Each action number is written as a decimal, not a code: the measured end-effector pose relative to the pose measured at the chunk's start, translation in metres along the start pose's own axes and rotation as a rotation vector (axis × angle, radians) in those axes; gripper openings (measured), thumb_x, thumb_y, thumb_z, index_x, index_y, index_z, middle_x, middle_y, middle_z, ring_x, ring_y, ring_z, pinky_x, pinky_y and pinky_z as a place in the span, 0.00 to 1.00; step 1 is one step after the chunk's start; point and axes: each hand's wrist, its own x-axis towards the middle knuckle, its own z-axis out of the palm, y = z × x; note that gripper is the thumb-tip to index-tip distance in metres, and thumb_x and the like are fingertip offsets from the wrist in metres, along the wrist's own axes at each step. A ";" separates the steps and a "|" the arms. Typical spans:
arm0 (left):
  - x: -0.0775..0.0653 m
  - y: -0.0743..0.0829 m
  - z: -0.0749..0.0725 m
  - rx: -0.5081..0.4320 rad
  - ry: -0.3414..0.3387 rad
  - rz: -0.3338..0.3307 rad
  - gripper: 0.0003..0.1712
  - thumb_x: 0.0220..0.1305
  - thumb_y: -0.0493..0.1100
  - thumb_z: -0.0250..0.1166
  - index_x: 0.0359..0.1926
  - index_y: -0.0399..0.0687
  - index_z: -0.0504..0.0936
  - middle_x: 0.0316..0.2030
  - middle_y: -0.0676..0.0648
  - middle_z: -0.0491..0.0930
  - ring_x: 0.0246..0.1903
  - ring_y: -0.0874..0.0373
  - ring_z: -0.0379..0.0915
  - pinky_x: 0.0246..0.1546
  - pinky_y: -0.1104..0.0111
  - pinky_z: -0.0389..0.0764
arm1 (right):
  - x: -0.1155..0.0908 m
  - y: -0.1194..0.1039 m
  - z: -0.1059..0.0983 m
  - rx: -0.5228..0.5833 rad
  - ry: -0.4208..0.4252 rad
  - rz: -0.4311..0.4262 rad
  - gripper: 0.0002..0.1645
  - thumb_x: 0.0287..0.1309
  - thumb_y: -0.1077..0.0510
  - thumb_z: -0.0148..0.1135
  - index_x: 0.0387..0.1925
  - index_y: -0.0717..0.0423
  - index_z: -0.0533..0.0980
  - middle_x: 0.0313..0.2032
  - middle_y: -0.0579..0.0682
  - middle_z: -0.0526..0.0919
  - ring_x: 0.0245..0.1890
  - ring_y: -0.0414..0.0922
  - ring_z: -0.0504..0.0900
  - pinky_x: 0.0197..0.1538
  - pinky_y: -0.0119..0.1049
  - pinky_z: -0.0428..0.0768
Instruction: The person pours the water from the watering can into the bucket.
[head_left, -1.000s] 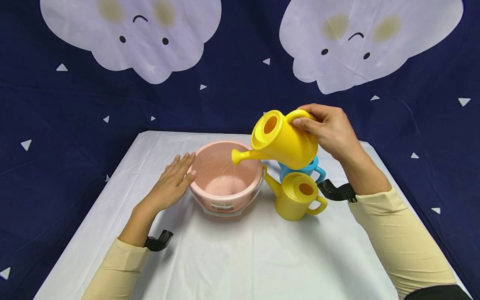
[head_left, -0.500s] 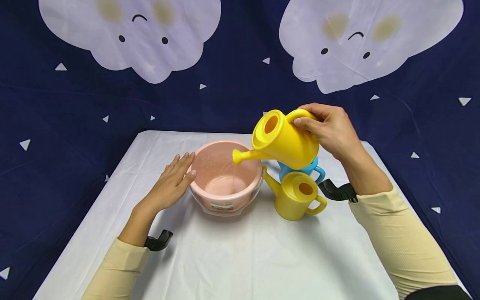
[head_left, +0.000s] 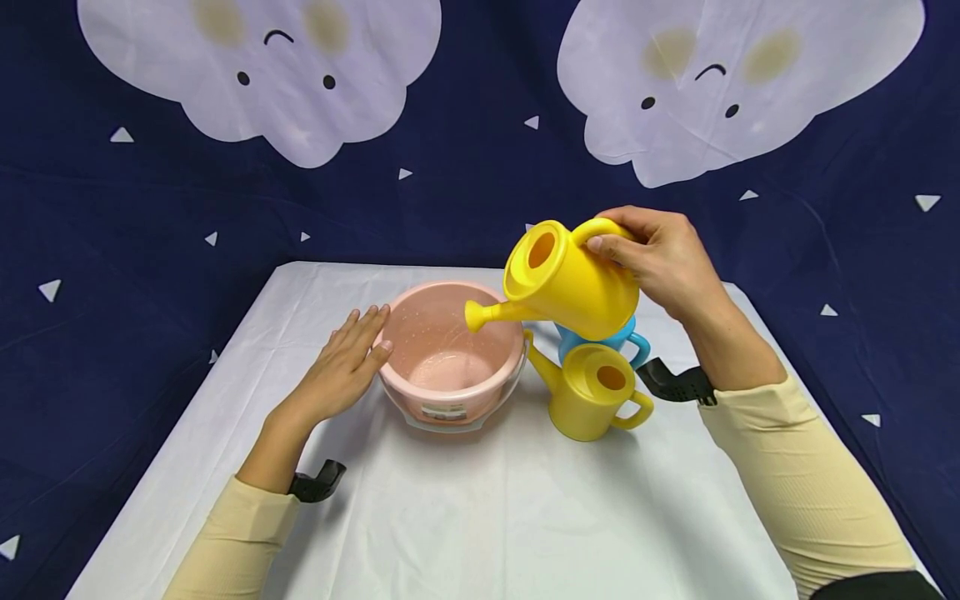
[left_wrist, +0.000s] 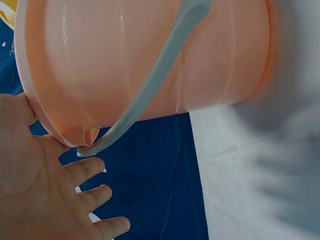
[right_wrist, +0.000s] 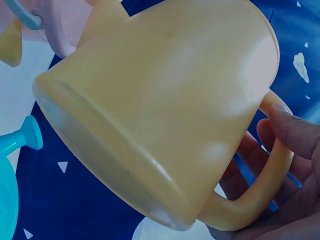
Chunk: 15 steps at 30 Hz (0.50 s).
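Note:
My right hand (head_left: pixel 660 254) grips the handle of a bright yellow watering can (head_left: pixel 573 283), held in the air and tipped to the left. Its spout hangs over a pink bucket (head_left: pixel 450 387), and thin streams of water fall inside. Droplets dot the bucket's inner wall. Against the bucket's left rim rests my left hand (head_left: pixel 337 367), its fingers straight. The left wrist view shows that palm beside the pink wall, near the end of the grey bucket handle (left_wrist: pixel 155 80). In the right wrist view, the fingers and thumb curl round the can's handle (right_wrist: pixel 270 180).
A second, duller yellow watering can (head_left: pixel 588 396) stands upright right of the bucket, its spout tip by the bucket's rim. Behind it is a blue watering can (head_left: pixel 640 348), partly hidden. All stand on a white-covered table (head_left: pixel 450 517) before a dark blue cloth (head_left: pixel 480 208) with clouds.
Both hands and the tipped watering can stay almost still. Water keeps falling from the spout, the stream looking slightly different from frame to frame.

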 end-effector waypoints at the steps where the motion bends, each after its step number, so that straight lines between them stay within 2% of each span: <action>1: 0.000 0.000 0.000 0.000 0.000 0.000 0.35 0.73 0.62 0.36 0.75 0.59 0.43 0.75 0.43 0.43 0.75 0.45 0.29 0.70 0.41 0.37 | 0.000 0.000 0.000 0.001 0.000 0.000 0.21 0.54 0.45 0.66 0.46 0.51 0.81 0.35 0.43 0.82 0.35 0.42 0.75 0.36 0.23 0.77; 15: 0.001 -0.001 0.001 0.003 -0.004 -0.001 0.35 0.73 0.62 0.36 0.75 0.59 0.43 0.75 0.45 0.42 0.75 0.45 0.29 0.70 0.41 0.37 | 0.001 0.000 0.002 0.062 0.007 0.000 0.21 0.52 0.46 0.68 0.45 0.53 0.81 0.34 0.41 0.83 0.34 0.41 0.76 0.36 0.23 0.78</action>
